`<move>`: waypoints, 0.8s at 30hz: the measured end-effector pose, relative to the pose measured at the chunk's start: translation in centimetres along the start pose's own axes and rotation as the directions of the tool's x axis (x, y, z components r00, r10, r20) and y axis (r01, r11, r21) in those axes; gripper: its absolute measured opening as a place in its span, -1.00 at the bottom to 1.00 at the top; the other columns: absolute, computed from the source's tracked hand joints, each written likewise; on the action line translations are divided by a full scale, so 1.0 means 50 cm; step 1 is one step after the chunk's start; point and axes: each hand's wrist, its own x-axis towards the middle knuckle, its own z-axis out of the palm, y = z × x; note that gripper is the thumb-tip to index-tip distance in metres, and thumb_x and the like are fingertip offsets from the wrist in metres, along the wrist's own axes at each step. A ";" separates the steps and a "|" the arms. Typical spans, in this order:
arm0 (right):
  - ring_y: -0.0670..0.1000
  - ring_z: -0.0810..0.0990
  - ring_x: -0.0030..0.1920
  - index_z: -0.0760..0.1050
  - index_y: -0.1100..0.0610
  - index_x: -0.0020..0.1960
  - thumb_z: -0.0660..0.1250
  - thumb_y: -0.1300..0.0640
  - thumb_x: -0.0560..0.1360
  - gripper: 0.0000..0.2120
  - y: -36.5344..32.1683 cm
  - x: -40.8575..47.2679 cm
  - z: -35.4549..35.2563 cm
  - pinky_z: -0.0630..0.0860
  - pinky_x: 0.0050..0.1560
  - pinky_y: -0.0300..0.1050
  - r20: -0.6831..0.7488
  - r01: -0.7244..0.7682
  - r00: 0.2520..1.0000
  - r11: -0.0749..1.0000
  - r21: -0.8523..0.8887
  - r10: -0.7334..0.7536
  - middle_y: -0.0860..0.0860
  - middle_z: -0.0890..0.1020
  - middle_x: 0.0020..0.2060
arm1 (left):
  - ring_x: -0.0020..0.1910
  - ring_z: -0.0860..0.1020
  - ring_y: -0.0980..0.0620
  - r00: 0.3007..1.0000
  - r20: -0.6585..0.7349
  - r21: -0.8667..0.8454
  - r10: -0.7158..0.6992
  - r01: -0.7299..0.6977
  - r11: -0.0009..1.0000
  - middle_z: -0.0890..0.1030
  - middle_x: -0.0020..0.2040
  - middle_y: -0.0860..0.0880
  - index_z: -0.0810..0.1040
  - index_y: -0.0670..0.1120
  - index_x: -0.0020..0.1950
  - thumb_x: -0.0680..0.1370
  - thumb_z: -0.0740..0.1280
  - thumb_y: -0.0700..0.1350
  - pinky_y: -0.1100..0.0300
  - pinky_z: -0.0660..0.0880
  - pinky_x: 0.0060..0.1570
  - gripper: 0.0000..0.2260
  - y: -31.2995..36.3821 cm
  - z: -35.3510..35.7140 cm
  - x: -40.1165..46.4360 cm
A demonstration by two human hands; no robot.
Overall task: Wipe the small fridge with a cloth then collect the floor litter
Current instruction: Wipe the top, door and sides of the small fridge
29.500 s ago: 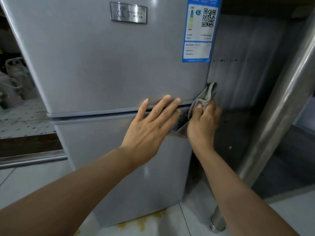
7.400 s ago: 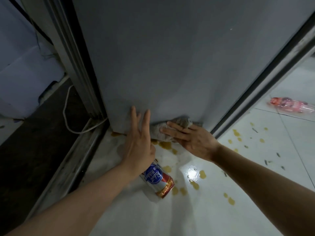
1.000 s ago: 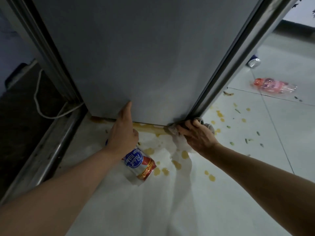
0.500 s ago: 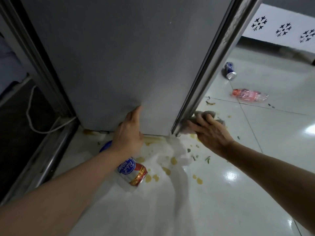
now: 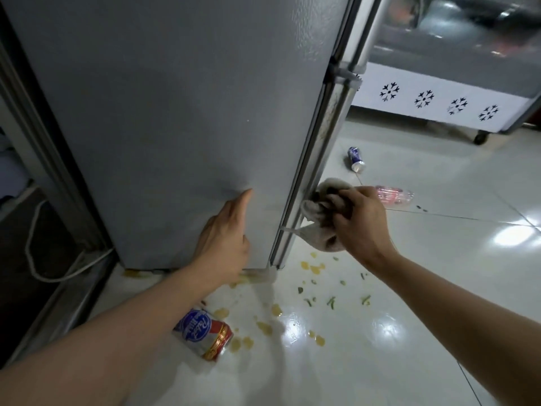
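Observation:
The grey small fridge (image 5: pixel 175 112) fills the upper left, seen from its side. My left hand (image 5: pixel 227 232) lies flat against the lower side panel, fingers straight. My right hand (image 5: pixel 355 221) grips a bunched grey cloth (image 5: pixel 317 218) and holds it against the fridge's front corner strip, a little above the floor. Litter lies on the white tiles: a red, white and blue can (image 5: pixel 203 334) under my left forearm, a second can (image 5: pixel 355 158) farther off, and a pink plastic bottle (image 5: pixel 395 194) behind my right hand.
Yellow spill spots (image 5: pixel 265 326) and green scraps (image 5: pixel 332 301) dot the floor by the fridge base. A white cable (image 5: pixel 38 259) loops on the dark floor to the left beside a metal rail. A white chest freezer (image 5: pixel 439 101) on wheels stands at the back right.
My right hand has moved the cloth up the front corner of the fridge, off the floor. My left hand slid higher on the side panel. The view swung right, showing more floor.

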 end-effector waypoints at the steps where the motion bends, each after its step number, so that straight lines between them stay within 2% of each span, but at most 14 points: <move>1: 0.01 0.45 0.07 0.57 0.14 0.13 0.26 0.33 0.39 -0.66 -0.005 -0.003 -0.009 0.35 0.07 -0.26 -0.050 -0.041 0.998 0.995 0.091 0.046 0.12 0.51 0.11 | 0.38 0.32 -0.05 0.999 -0.017 0.006 0.030 -0.030 1.000 0.22 0.47 -0.05 -0.05 0.00 0.52 0.50 0.20 -0.32 -0.01 0.31 0.33 -0.32 0.010 -0.009 0.005; 3: -0.01 0.48 0.07 0.56 0.13 0.18 0.28 0.28 0.41 -0.65 -0.026 -0.003 -0.034 0.41 0.13 -0.23 -0.138 -0.088 0.983 0.967 0.238 0.123 0.09 0.51 0.13 | 0.37 0.32 -0.05 0.996 -0.057 0.021 0.073 -0.072 0.997 0.24 0.45 -0.05 -0.01 -0.01 0.52 0.49 0.19 -0.32 0.00 0.31 0.32 -0.33 0.034 -0.030 0.018; 4: -0.04 0.47 0.09 0.53 0.11 0.23 0.30 0.24 0.43 -0.63 -0.038 -0.003 -0.048 0.42 0.14 -0.29 -0.173 -0.098 0.973 0.950 0.297 0.154 0.05 0.47 0.17 | 0.37 0.32 -0.03 0.993 -0.073 0.026 0.088 -0.087 0.996 0.25 0.45 -0.04 0.00 0.00 0.52 0.49 0.20 -0.32 0.01 0.31 0.32 -0.34 0.049 -0.041 0.024; 6: -0.15 0.42 0.08 0.45 0.09 0.31 0.31 0.18 0.47 -0.60 -0.064 -0.001 -0.075 0.33 0.00 -0.59 -0.192 -0.091 0.963 0.904 0.418 0.186 -0.01 0.37 0.22 | 0.38 0.32 -0.01 0.984 -0.118 0.032 0.132 -0.129 0.991 0.27 0.43 -0.03 0.04 0.00 0.51 0.48 0.20 -0.33 0.03 0.30 0.33 -0.34 0.078 -0.067 0.036; 8: -0.27 0.39 0.08 0.40 0.07 0.36 0.25 0.13 0.48 -0.56 -0.095 0.009 -0.098 0.31 -0.10 -0.67 -0.146 -0.066 0.973 0.821 0.568 0.179 -0.04 0.31 0.27 | 0.36 0.34 -0.03 0.959 -0.204 0.042 0.197 -0.192 0.980 0.31 0.41 -0.05 0.10 -0.03 0.50 0.46 0.21 -0.36 0.05 0.29 0.34 -0.34 0.109 -0.099 0.057; 11: -0.40 0.35 0.10 0.36 0.04 0.40 0.13 0.13 0.35 -0.40 -0.145 0.024 -0.141 0.33 -0.02 -0.62 -0.160 0.019 0.981 0.759 0.651 0.112 -0.09 0.30 0.32 | 0.32 0.37 -0.06 0.920 -0.291 0.072 0.263 -0.253 0.965 0.37 0.37 -0.09 0.16 -0.07 0.49 0.42 0.21 -0.38 0.05 0.31 0.33 -0.34 0.164 -0.160 0.083; 13: -0.47 0.33 0.08 0.36 0.03 0.38 0.18 0.23 0.36 -0.42 -0.167 0.041 -0.156 0.33 -0.05 -0.63 -0.186 0.054 0.979 0.782 0.621 0.080 -0.09 0.30 0.29 | 0.31 0.40 -0.08 0.892 -0.329 0.079 0.311 -0.302 0.950 0.41 0.33 -0.13 0.22 -0.12 0.46 0.37 0.22 -0.42 0.02 0.33 0.32 -0.34 0.191 -0.194 0.101; 15: -0.35 0.37 0.12 0.36 0.05 0.39 0.23 0.36 0.38 -0.40 -0.186 0.060 -0.164 0.37 -0.01 -0.59 -0.232 0.063 0.969 0.825 0.562 0.084 -0.07 0.31 0.30 | 0.33 0.39 -0.09 0.871 -0.357 0.104 0.338 -0.322 0.941 0.42 0.34 -0.14 0.26 -0.16 0.44 0.34 0.22 -0.44 0.04 0.29 0.35 -0.35 0.212 -0.219 0.113; 17: -0.19 0.44 0.10 0.37 0.07 0.39 0.28 0.40 0.39 -0.40 -0.205 0.079 -0.189 0.42 0.12 -0.44 -0.282 0.062 0.952 0.832 0.552 0.116 -0.04 0.32 0.30 | 0.36 0.36 -0.08 0.847 -0.387 0.130 0.363 -0.340 0.931 0.39 0.37 -0.13 0.26 -0.17 0.44 0.36 0.24 -0.43 0.08 0.24 0.39 -0.36 0.240 -0.251 0.123; 19: -0.17 0.50 0.01 0.39 0.07 0.38 0.35 0.38 0.40 -0.42 -0.229 0.101 -0.217 0.49 0.22 -0.17 -0.321 0.067 0.934 0.810 0.583 0.154 -0.03 0.34 0.27 | 0.38 0.33 -0.06 0.825 -0.404 0.151 0.396 -0.367 0.918 0.37 0.40 -0.11 0.25 -0.15 0.44 0.37 0.25 -0.43 0.10 0.22 0.40 -0.35 0.266 -0.281 0.132; 20: -0.19 0.50 -0.03 0.41 0.08 0.36 0.39 0.35 0.39 -0.43 -0.242 0.115 -0.233 0.50 0.22 -0.11 -0.345 0.078 0.924 0.801 0.593 0.165 -0.02 0.37 0.25 | 0.38 0.34 -0.06 0.812 -0.416 0.160 0.410 -0.379 0.912 0.37 0.39 -0.10 0.25 -0.15 0.44 0.36 0.26 -0.43 0.08 0.24 0.39 -0.35 0.279 -0.298 0.137; 24: -0.17 0.54 -0.05 0.44 0.12 0.34 0.51 0.19 0.34 -0.41 -0.291 0.169 -0.288 0.51 0.19 -0.15 -0.432 0.126 0.878 0.773 0.622 0.205 0.05 0.48 0.21 | 0.36 0.35 -0.06 0.769 -0.437 0.225 0.468 -0.410 0.884 0.38 0.38 -0.11 0.25 -0.15 0.44 0.33 0.28 -0.44 0.08 0.25 0.37 -0.32 0.320 -0.349 0.158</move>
